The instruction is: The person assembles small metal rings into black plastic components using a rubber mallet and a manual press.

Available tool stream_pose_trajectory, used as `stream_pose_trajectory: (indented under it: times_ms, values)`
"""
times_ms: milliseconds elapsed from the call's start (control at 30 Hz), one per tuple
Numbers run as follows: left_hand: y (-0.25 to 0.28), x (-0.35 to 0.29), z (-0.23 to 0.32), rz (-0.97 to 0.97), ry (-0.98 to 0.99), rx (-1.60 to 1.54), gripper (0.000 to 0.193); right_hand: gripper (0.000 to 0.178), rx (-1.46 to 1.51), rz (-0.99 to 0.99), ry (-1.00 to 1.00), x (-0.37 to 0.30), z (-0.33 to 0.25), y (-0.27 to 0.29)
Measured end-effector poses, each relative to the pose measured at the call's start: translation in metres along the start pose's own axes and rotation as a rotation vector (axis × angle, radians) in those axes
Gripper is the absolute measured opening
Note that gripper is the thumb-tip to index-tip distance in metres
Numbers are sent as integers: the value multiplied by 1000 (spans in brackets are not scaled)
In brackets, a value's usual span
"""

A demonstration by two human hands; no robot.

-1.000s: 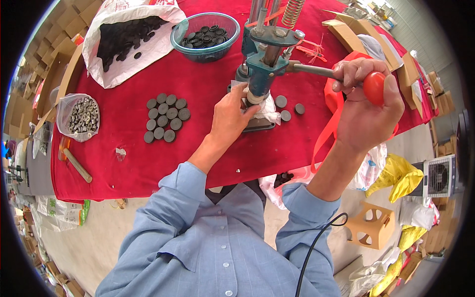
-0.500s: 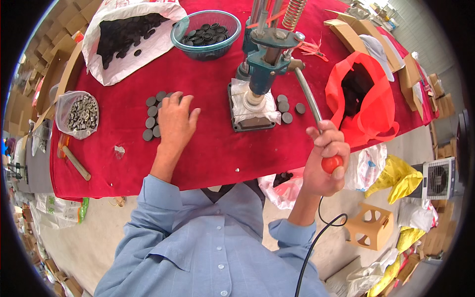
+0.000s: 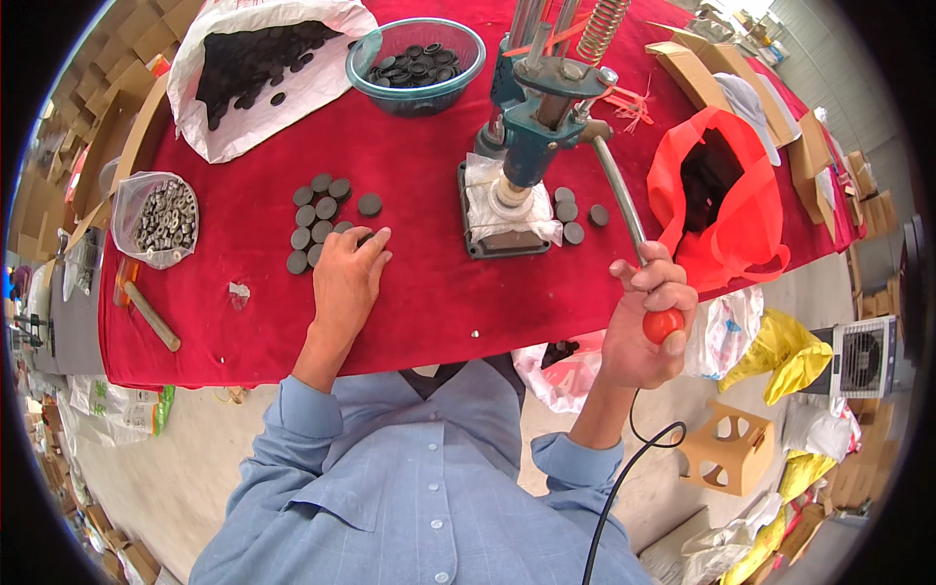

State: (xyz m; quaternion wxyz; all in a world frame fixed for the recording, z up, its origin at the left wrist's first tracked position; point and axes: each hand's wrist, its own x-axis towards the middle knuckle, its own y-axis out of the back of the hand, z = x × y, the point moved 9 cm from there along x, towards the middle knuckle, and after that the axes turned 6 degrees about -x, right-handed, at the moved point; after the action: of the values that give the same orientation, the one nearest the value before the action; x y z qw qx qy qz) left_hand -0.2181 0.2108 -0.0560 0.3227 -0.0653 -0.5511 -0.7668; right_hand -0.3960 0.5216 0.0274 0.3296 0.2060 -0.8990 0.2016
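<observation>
My left hand (image 3: pixel 346 280) is over the table at the near right side of a cluster of flat black discs (image 3: pixel 303 216). Its fingertips are closed on one black disc (image 3: pixel 366 238), mostly hidden by the fingers. A lone disc (image 3: pixel 370 205) lies just beyond. My right hand (image 3: pixel 647 317) wraps round the red ball knob (image 3: pixel 663 325) of a metal lever (image 3: pixel 618 185), its index finger partly raised. The lever belongs to a green hand press (image 3: pixel 531 132), whose base (image 3: pixel 507 244) carries a white cloth or plastic wrap. Several more discs (image 3: pixel 573 233) sit right of the base.
At the back are a white sack (image 3: pixel 219 146) of black pieces and a clear bowl (image 3: pixel 417 97) of black caps. A tub (image 3: pixel 125 219) of small metal parts and a hammer (image 3: pixel 151 317) lie left. An open red bag (image 3: pixel 760 210) stands right, beside cardboard boxes (image 3: pixel 687 78).
My left hand has drawn back toward me from the far end of the cluster, uncovering discs there. My right hand stays on the lever knob. The whole view has shifted slightly.
</observation>
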Motion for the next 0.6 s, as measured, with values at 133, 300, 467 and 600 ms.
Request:
stream_pose_trajectory:
  times_ms: [133, 300, 467, 600]
  values:
    - [-3, 10, 11, 28, 81, -177, 56, 53, -10, -104, 37, 26, -14, -10]
    - [-38, 58, 57, 43, 25, -430, 72, 58, 36, -211, 94, 90, -35, -24]
    - [-61, 80, 87, 50, -83, -479, 79, 52, -28, -156, -83, 143, -33, -45]
    - [-62, 87, 89, 5, 28, -564, 77, 48, -20, -104, -119, 153, -35, -47]
